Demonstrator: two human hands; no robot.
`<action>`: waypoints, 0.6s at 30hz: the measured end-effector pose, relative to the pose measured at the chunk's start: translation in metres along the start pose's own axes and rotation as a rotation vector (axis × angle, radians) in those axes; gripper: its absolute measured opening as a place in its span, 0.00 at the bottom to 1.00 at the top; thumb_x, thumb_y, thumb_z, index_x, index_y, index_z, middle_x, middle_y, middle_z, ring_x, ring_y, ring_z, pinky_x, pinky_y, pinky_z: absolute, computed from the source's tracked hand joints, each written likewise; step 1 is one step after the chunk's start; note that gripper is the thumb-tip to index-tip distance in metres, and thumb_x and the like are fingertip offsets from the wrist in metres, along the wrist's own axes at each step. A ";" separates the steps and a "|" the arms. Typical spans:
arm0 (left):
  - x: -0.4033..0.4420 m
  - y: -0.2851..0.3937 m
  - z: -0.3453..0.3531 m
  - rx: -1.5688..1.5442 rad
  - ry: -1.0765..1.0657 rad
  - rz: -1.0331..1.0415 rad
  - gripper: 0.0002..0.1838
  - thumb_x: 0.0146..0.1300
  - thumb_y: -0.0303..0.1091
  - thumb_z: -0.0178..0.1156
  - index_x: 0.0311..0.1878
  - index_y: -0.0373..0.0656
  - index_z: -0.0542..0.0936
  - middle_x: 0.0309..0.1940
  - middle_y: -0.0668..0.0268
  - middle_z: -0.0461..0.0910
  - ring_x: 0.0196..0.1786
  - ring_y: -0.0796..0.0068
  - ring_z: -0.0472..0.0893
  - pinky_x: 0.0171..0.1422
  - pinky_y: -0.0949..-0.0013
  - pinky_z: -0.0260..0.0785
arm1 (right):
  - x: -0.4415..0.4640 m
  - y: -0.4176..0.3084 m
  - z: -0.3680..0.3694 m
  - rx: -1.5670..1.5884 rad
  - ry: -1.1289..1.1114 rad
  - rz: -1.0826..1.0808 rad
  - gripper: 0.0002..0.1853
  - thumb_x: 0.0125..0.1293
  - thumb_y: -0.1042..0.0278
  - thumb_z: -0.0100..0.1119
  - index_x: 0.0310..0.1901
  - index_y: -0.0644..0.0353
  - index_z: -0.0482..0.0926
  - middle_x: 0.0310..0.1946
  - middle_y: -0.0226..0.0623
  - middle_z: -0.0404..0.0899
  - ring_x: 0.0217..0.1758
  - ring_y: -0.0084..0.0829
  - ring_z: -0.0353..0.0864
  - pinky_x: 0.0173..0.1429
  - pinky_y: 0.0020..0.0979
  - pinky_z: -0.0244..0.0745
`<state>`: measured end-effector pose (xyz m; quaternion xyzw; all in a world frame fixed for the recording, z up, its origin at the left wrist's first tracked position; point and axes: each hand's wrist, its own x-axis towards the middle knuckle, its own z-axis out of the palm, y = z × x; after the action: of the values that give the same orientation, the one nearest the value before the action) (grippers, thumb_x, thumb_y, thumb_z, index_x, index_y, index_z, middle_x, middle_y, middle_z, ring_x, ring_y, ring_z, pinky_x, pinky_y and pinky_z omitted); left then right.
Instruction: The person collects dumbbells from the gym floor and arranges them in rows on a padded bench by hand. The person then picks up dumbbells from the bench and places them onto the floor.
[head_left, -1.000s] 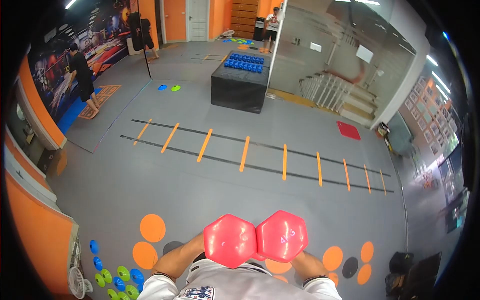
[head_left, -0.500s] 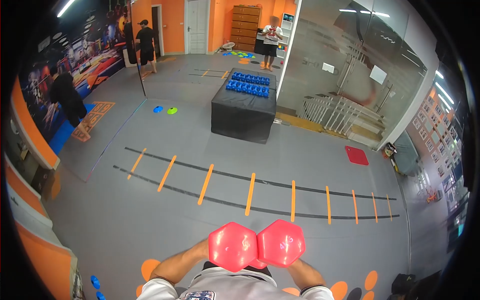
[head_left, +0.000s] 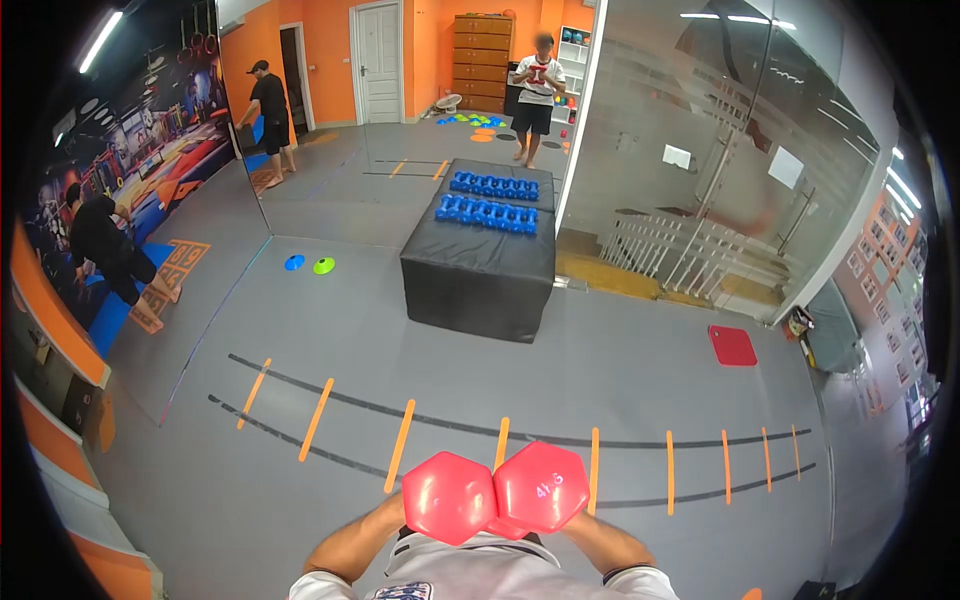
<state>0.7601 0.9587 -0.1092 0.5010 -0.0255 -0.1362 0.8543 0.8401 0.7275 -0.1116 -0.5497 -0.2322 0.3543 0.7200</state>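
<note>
Two red hexagonal-headed dumbbells, a left one (head_left: pixel 449 498) and a right one (head_left: pixel 542 487), are close in front of my chest with their heads touching. The right one carries a "4KG" mark. Both my hands are hidden behind the heads; only my forearms show, bent inward at either side. My left hand closes around the left dumbbell and my right hand around the other. A mirror reflection (head_left: pixel 538 85) ahead shows a person in a white shirt and dark shorts with something red held at chest height.
A black padded box (head_left: pixel 470 290) bears rows of blue dumbbells (head_left: pixel 485 213). Ladder markings (head_left: pixel 403 445) cross the grey floor. Blue (head_left: pixel 294 262) and green (head_left: pixel 324 266) discs lie left, a red mat (head_left: pixel 733 345) right. A person in black (head_left: pixel 110 245) bends at the far left.
The view has tilted up, so the box and floor markings sit lower and look nearer. The dumbbells have shifted slightly left in view. The person in black leans further forward.
</note>
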 end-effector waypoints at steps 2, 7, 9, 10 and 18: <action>0.045 0.015 -0.020 -0.019 0.016 0.007 0.09 0.54 0.25 0.65 0.36 0.38 0.75 0.22 0.64 0.74 0.25 0.72 0.76 0.33 0.67 0.69 | 0.043 -0.013 -0.027 -0.008 -0.007 0.005 0.25 0.52 0.68 0.75 0.52 0.55 0.76 0.44 0.32 0.79 0.47 0.29 0.79 0.50 0.35 0.74; 0.156 0.047 -0.092 -0.049 0.042 0.008 0.09 0.54 0.25 0.66 0.36 0.39 0.75 0.22 0.64 0.75 0.24 0.72 0.75 0.33 0.67 0.69 | 0.156 -0.030 -0.097 -0.009 -0.011 0.013 0.25 0.52 0.67 0.75 0.52 0.55 0.76 0.45 0.32 0.79 0.47 0.29 0.79 0.51 0.35 0.75; 0.200 0.061 -0.126 -0.054 0.038 0.002 0.09 0.54 0.25 0.66 0.36 0.39 0.75 0.22 0.64 0.75 0.24 0.72 0.75 0.33 0.67 0.69 | 0.205 -0.036 -0.122 -0.008 0.003 0.016 0.25 0.52 0.67 0.75 0.52 0.55 0.76 0.45 0.32 0.79 0.48 0.29 0.79 0.51 0.35 0.75; 0.221 0.069 -0.143 -0.059 0.034 0.000 0.09 0.54 0.25 0.66 0.36 0.39 0.75 0.22 0.64 0.75 0.24 0.72 0.75 0.33 0.67 0.69 | 0.231 -0.038 -0.134 -0.005 0.010 0.017 0.25 0.52 0.67 0.75 0.52 0.55 0.76 0.45 0.32 0.79 0.48 0.29 0.79 0.51 0.35 0.75; 0.400 0.164 -0.249 -0.038 -0.036 -0.026 0.09 0.54 0.25 0.66 0.36 0.39 0.75 0.22 0.64 0.75 0.24 0.73 0.75 0.32 0.67 0.69 | 0.421 -0.086 -0.222 -0.008 0.107 0.006 0.26 0.52 0.67 0.75 0.53 0.55 0.76 0.46 0.33 0.79 0.48 0.30 0.79 0.51 0.35 0.75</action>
<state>1.2235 1.1423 -0.1286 0.4825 -0.0321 -0.1568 0.8612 1.2927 0.8977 -0.1169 -0.5715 -0.1931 0.3256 0.7281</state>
